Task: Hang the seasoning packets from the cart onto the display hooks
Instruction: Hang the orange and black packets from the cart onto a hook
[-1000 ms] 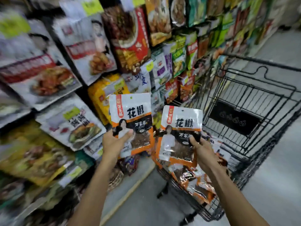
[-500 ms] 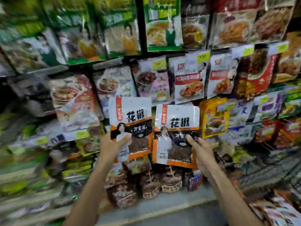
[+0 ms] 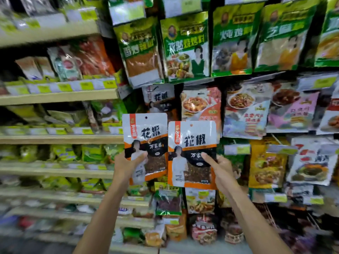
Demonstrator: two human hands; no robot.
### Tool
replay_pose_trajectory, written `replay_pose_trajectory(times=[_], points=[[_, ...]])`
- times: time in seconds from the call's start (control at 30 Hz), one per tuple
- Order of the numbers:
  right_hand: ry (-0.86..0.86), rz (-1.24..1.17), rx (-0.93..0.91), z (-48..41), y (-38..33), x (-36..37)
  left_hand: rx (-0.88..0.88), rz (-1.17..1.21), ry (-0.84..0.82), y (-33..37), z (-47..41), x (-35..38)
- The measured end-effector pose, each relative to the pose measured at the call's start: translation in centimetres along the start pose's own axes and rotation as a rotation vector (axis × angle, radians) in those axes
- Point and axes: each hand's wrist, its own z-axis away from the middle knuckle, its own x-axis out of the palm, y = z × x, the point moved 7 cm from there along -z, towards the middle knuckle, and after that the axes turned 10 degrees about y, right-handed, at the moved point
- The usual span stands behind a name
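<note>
The left hand (image 3: pixel 126 165) grips the left packet (image 3: pixel 146 132) at its lower left corner, thumb laid across the front and fingers out of sight behind it. The right hand (image 3: pixel 220 169) grips the right packet (image 3: pixel 192 140) by its lower right side, thumb pressed on the front and fingers curled behind the edge. The two are alike: white on top, an orange band across the middle, a dark window below. They are held upright side by side in front of the hanging display, inner edges meeting, the right one a little lower than the left. Each has a small round hole near its top edge, and neither hole is on a hook.

Just above and behind the left packet hangs a matching packet (image 3: pixel 159 96), partly hidden. To its right hang sauce packets (image 3: pixel 201 105) printed with pictures of dishes, and above them is a row of green packets (image 3: pixel 185 46). A yellow packet (image 3: pixel 266 167) hangs to the right of the right hand. Left of the display run wooden shelves (image 3: pixel 58 139) with yellow price tags (image 3: pixel 86 86) along their fronts; the goods on them are too blurred to make out
</note>
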Motion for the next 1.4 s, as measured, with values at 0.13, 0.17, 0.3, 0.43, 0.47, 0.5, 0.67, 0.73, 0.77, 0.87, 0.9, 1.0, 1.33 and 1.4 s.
replay_pose_trajectory(times=[0.13,0.17,0.3,0.43,0.47,0.5,0.67,0.73,0.77,0.87,0.9,1.0,1.33,1.4], points=[[-0.097,0.03,0.0,-1.0,0.5,5.3,-0.031,-0.006,0.094,-1.4,-3.1,-3.8],[-0.124,0.041,-0.005,-1.5,0.4,6.5,-0.034,-0.007,0.117,-1.7,-3.8,-4.5],[-0.177,0.062,-0.063,-4.4,-0.7,10.8,-0.043,-0.01,0.182,-2.3,-7.0,-6.3],[-0.207,0.055,-0.122,-7.3,-2.7,14.4,0.0,-0.004,0.188,-1.4,-10.1,-7.0],[-0.208,0.049,-0.129,-7.9,-3.2,15.0,0.016,-0.012,0.183,-1.1,-10.8,-6.9],[-0.205,0.04,-0.134,-8.6,-3.6,15.6,0.033,-0.012,0.178,-0.8,-11.4,-6.8],[-0.171,0.033,-0.161,-11.3,-4.9,17.3,0.103,0.005,0.172,0.2,-13.1,-6.1],[-0.15,0.059,-0.159,-11.9,-4.8,17.7,0.124,0.016,0.148,0.2,-13.7,-5.9],[-0.141,0.068,-0.161,-12.1,-4.7,17.8,0.128,0.015,0.143,0.1,-14.0,-5.9],[-0.115,0.087,-0.188,-12.3,-4.5,18.2,0.141,-0.003,0.122,-0.1,-15.3,-6.0],[-0.101,0.096,-0.198,-12.3,-4.4,18.3,0.144,-0.006,0.11,-0.2,-15.7,-6.0],[-0.046,0.109,-0.202,-12.3,-4.0,18.4,0.143,0.005,0.1,-0.5,-16.7,-6.3],[0.092,0.119,-0.2,-11.4,-4.0,18.3,0.163,0.074,0.03,0.3,-18.1,-5.8],[0.091,0.123,-0.189,-11.6,-3.8,18.6,0.157,0.072,0.014,0.4,-18.4,-5.5]])
